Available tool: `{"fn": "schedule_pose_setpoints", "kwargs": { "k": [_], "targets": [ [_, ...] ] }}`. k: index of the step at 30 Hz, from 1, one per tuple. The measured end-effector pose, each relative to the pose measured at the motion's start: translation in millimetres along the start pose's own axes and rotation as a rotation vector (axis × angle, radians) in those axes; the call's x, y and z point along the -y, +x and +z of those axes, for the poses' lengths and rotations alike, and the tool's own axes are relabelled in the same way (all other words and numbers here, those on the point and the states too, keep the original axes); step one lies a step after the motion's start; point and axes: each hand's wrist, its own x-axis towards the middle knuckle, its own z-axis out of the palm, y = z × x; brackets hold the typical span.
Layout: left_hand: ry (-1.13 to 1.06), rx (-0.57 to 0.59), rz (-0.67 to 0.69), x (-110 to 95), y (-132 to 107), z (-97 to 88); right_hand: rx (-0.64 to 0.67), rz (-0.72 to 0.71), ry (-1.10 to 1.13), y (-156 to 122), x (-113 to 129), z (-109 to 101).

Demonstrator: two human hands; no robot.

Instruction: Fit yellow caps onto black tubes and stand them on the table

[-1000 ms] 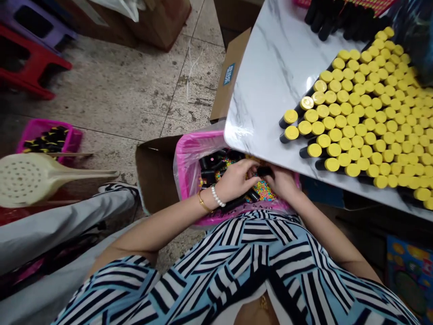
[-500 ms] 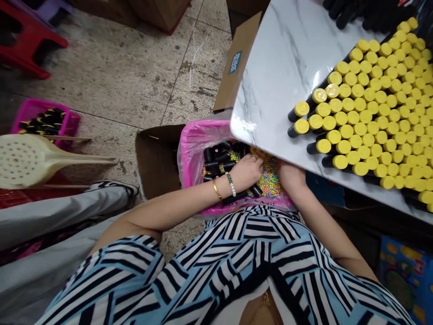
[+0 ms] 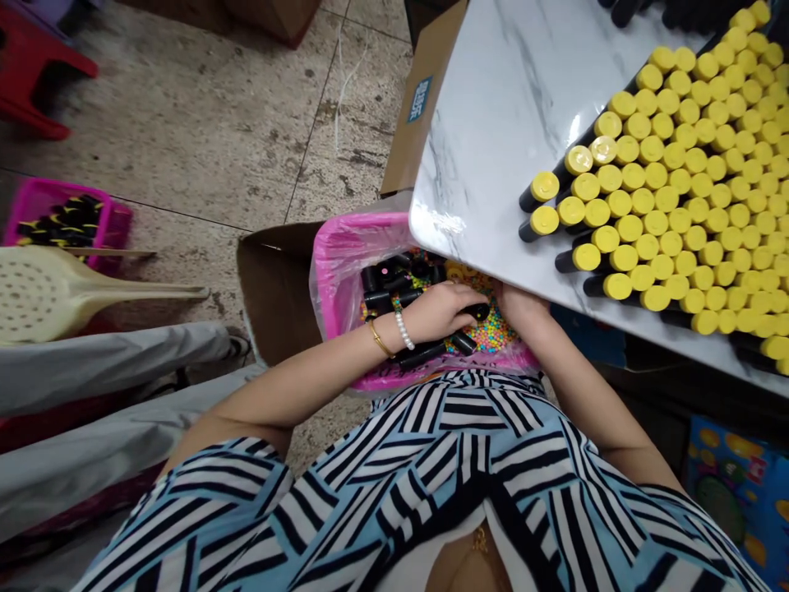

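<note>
My left hand point(image 3: 435, 314), with a gold bangle and a beaded bracelet at the wrist, is closed round a short black tube point(image 3: 478, 312) whose end shows past the fingertips. It is over a plastic-lined pink basket point(image 3: 336, 271). Inside the basket lie small multicoloured beads point(image 3: 498, 335) and several loose black tubes point(image 3: 425, 353). My right hand point(image 3: 521, 311) reaches in at the basket's right side, under the table corner. Its fingers are mostly hidden there, so what it holds does not show.
A white marbled table point(image 3: 486, 148) overhangs the basket, with many yellow-capped black tubes point(image 3: 653, 197) standing on it. An open cardboard box point(image 3: 277, 288) is left of the basket. Farther left are a cream perforated scoop point(image 3: 43, 292), a smaller pink basket point(image 3: 117, 230) and another person's grey trouser legs point(image 3: 123, 370).
My left hand has lifted a little from the beads, and a black tube's end now shows in its fingers. The right hand stays by the table edge. The view has shifted slightly.
</note>
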Motion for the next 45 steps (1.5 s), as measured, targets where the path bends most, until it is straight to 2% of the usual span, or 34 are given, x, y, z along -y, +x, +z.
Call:
{"fn": "schedule_pose_setpoints", "kwargs": {
  "k": [6, 10, 12, 17, 20, 23, 27, 32, 35, 39, 45],
  "targets": [
    [-0.214, -0.015, 0.035, -2, -2, 0.0, 0.011, -0.009, 0.006, -1, -2, 3],
    [-0.205, 0.009, 0.002, -1, -3, -0.3, 0.072, -0.072, 0.004, -4, 1, -1],
    [-0.093, -0.001, -0.012, 1, -2, 2.8, 0.06, -0.065, -0.003, -3, 3, -2],
    [0.428, 0.021, 0.032, 0, 7, 14.3, 0.072, -0.063, -0.004, 9, 6, -2],
    [0.51, 0.073, 0.098, -5, 11, 18.9, 0.102, -0.054, 0.007, 10, 5, -2],
    [0.452, 0.112, 0.092, -6, 12, 20.4, 0.101, -0.037, 0.031, 1, 2, -3],
    [0.219, 0.097, -0.013, 2, 9, 17.1, 0.083, -0.034, 0.102, -10, 0, -7],
    [0.042, 0.109, -0.072, 13, 5, 8.8, 0.22, -0.232, 0.208, 1, 3, -11],
    [-0.009, 0.118, -0.106, 16, 2, 5.5, 0.188, -0.167, 0.164, 3, 2, -14],
    [-0.021, 0.128, -0.13, 15, 2, 3.8, 0.097, -0.09, 0.066, -13, 0, -18],
    [-0.025, 0.138, -0.138, 10, 2, 0.9, 0.126, 0.065, 0.092, -45, 4, -24]
  ]
}}
